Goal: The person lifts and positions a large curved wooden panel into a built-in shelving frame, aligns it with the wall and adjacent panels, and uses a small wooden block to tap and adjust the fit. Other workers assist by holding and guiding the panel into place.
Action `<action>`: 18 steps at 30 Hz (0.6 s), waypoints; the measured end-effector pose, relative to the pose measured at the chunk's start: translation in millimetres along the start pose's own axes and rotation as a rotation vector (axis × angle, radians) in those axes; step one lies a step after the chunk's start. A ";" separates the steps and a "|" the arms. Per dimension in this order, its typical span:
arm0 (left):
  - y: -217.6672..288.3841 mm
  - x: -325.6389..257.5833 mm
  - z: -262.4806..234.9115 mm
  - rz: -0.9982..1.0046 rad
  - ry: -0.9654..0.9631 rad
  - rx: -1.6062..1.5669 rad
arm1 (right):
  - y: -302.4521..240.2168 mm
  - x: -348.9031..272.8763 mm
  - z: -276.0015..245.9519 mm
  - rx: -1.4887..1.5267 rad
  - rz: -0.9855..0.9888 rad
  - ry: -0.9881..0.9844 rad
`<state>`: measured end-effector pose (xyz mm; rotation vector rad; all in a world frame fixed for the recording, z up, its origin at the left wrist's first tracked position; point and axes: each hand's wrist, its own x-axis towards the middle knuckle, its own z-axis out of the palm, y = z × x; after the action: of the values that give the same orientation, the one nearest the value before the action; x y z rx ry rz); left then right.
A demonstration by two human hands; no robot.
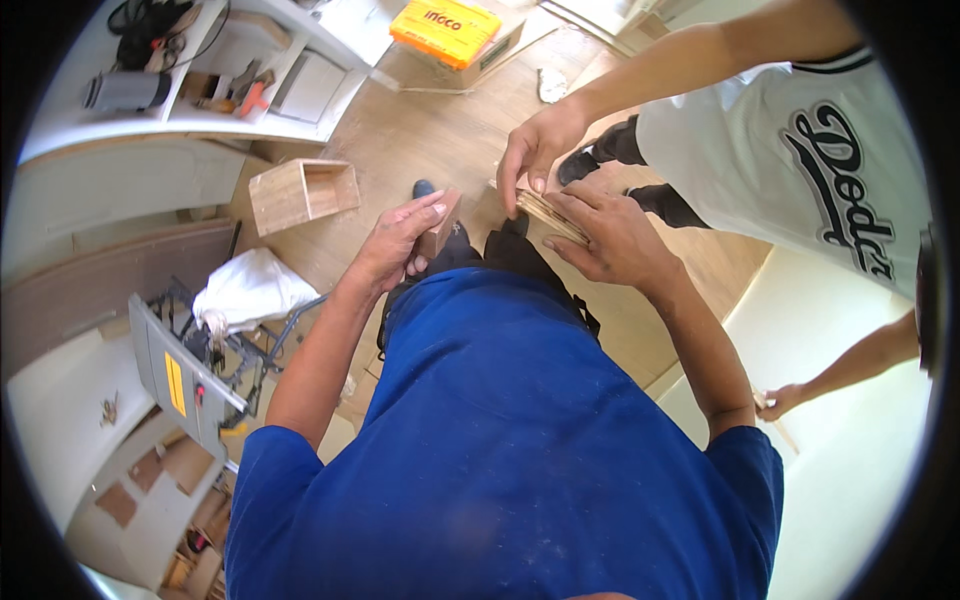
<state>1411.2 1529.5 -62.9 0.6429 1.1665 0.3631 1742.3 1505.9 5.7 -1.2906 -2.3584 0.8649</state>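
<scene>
- Three hands crowded around one bundle of thin wood strips [553,217], held in the air at chest height above the wooden floor [440,140], in front of the blue shirt [500,440].
- Right hand [612,240] curled under and around the strips, fingers closed on the bundle's near end; grip looks firm, though the underside is hidden.
- Left hand [400,240] wrapped around a small reddish-brown wood block [440,225], thumb on top, just beside the strips but apart from them.
- Co-worker's hand [535,150], from the white jersey [800,170], pinching the far end of the same strips from above.
- Likely risk: strips fanning out or sliding loose, caused by two people pulling or pressing at different angles.
- Possible pinch of fingertips between strips and block if brought together without looking.
- Splinter hazard judged real: bare hands on raw, thin edges.
- Dropped block could land on shoes directly below.
- Underfoot clutter nearby: open wooden box [303,192], white cloth [250,288], grey table saw [185,375] to the left; stepping back could mean a trip.
</scene>
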 end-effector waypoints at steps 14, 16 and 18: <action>23.3 -50.2 58.0 0.021 0.101 -0.045 | 3.1 -5.0 23.6 0.430 0.133 -0.038; 28.6 -49.8 59.2 0.020 0.109 -0.037 | -0.5 -5.3 23.8 0.459 0.160 -0.042; 32.7 -50.1 58.7 0.001 0.117 -0.014 | -4.2 -5.8 24.0 0.463 0.163 -0.031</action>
<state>1449.4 1509.4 8.9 0.6169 1.2735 0.4140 1729.9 1490.7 -9.9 -1.2822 -1.9263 1.3883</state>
